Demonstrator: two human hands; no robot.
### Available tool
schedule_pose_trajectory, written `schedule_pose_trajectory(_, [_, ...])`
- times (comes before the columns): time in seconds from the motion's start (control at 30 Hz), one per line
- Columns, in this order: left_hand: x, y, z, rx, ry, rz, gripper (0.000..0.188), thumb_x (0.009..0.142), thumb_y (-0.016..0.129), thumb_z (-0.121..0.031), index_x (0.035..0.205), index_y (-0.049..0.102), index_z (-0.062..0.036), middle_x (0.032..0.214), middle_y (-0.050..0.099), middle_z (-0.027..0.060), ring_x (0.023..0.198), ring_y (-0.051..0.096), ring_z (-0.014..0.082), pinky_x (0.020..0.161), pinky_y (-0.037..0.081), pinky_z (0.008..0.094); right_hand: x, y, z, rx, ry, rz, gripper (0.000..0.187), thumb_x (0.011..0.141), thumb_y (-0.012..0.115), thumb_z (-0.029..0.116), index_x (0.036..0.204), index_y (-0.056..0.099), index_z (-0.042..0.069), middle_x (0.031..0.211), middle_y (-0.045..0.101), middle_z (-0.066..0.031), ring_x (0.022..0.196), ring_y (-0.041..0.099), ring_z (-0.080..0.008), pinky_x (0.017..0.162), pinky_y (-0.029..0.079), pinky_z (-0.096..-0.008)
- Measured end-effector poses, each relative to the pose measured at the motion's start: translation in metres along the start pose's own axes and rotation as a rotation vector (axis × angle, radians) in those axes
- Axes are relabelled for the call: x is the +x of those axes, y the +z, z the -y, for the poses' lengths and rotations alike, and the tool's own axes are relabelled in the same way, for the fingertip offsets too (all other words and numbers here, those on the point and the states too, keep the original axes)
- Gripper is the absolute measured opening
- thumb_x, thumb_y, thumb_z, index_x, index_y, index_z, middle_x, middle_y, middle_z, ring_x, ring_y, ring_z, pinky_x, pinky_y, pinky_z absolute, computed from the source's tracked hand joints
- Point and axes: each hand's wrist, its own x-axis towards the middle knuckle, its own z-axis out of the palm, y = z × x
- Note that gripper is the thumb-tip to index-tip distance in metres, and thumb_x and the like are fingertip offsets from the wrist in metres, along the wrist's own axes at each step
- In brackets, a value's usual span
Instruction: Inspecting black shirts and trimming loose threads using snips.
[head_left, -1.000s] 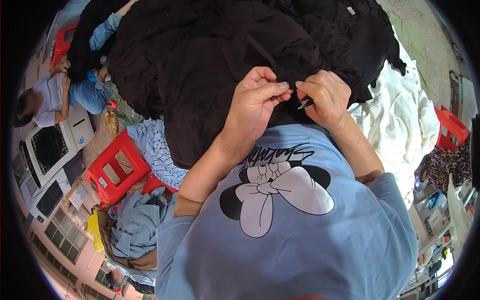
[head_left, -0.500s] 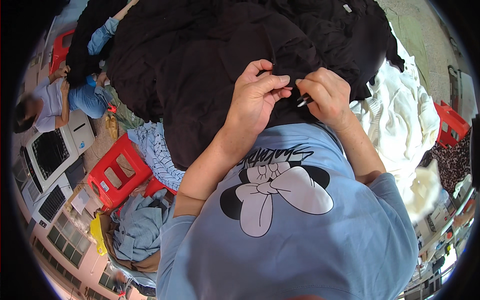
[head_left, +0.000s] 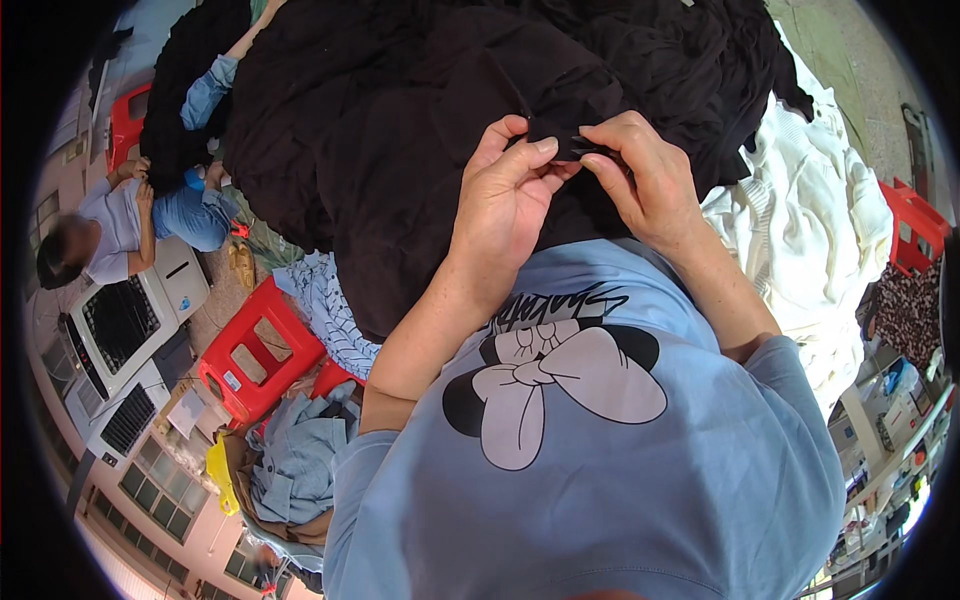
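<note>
A large heap of black garments [head_left: 390, 150] covers my lap and spreads forward. My left hand [head_left: 503, 195] is closed, pinching a fold of black cloth between thumb and fingers. Close beside it, my right hand [head_left: 650, 180] grips small thread snips [head_left: 584, 146]. Their thin dark blades stick out toward the left fingertips; the rest of them is hidden in my fingers. Whether the blades touch the cloth I cannot tell.
White knitwear [head_left: 790, 220] is piled at the right, near a red chair [head_left: 915, 230]. To the left are a red plastic stool [head_left: 262, 350], a bag of blue-grey clothes [head_left: 300, 450] and a seated person [head_left: 115, 230]. Another person's denim sleeve [head_left: 210, 92] shows farther up.
My right hand has moved slightly up and left, turning the snips so their blades point at my left fingers. My left hand has shifted slightly left with the cloth.
</note>
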Motion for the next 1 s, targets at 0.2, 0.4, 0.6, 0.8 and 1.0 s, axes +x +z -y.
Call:
schedule_pose_trajectory(0.2, [0.003, -0.003, 0.004, -0.038, -0.014, -0.023, 0.027, 0.088, 0.056, 0.000, 0.111, 0.045, -0.0061, 0.094, 0.059, 0.0101, 0.090, 0.058, 0.0211, 0.094, 0.045, 0.0400, -0.001, 0.005, -0.007, -0.232, -0.166, -0.076, 0.019, 0.081, 0.071, 0.013, 0.095, 0.061, 0.005, 0.083, 0.061, -0.0067, 0.070, 0.063, -0.0232, 0.060, 0.049, -0.0310])
schedule_pose_trajectory(0.4, [0.004, -0.007, 0.006, -0.085, -0.035, -0.040, 0.026, 0.087, 0.057, 0.001, 0.109, 0.046, -0.0076, 0.093, 0.058, 0.0095, 0.091, 0.056, 0.0215, 0.096, 0.044, 0.0409, -0.003, 0.010, -0.009, -0.272, -0.187, -0.105, 0.020, 0.080, 0.072, 0.013, 0.095, 0.061, 0.005, 0.083, 0.061, -0.0061, 0.070, 0.063, -0.0225, 0.060, 0.048, -0.0301])
schedule_pose_trajectory(0.6, [0.006, -0.008, 0.007, -0.106, -0.036, -0.030, 0.025, 0.087, 0.057, 0.001, 0.107, 0.047, -0.0079, 0.094, 0.056, 0.0093, 0.093, 0.055, 0.0219, 0.097, 0.044, 0.0411, -0.004, 0.013, -0.009, -0.250, -0.156, -0.115, 0.019, 0.080, 0.072, 0.013, 0.095, 0.061, 0.005, 0.083, 0.061, -0.0062, 0.070, 0.063, -0.0229, 0.060, 0.049, -0.0303])
schedule_pose_trajectory(0.8, [0.007, -0.009, 0.006, -0.113, -0.032, -0.023, 0.026, 0.086, 0.057, 0.001, 0.108, 0.046, -0.0074, 0.095, 0.057, 0.0097, 0.092, 0.056, 0.0219, 0.096, 0.045, 0.0403, -0.001, 0.013, -0.005, -0.124, -0.084, -0.092, 0.017, 0.083, 0.070, 0.012, 0.096, 0.061, 0.004, 0.082, 0.060, -0.0072, 0.070, 0.063, -0.0247, 0.058, 0.049, -0.0306])
schedule_pose_trajectory(1.0, [0.001, -0.007, -0.001, 0.018, -0.008, -0.080, 0.032, 0.083, 0.052, 0.000, 0.115, 0.045, -0.0040, 0.099, 0.059, 0.0115, 0.093, 0.060, 0.0226, 0.085, 0.049, 0.0383, 0.001, 0.006, -0.013, 0.078, 0.209, -0.077, 0.023, 0.083, 0.072, 0.016, 0.100, 0.062, 0.004, 0.083, 0.062, -0.0055, 0.067, 0.060, -0.0151, 0.059, 0.047, -0.0261])
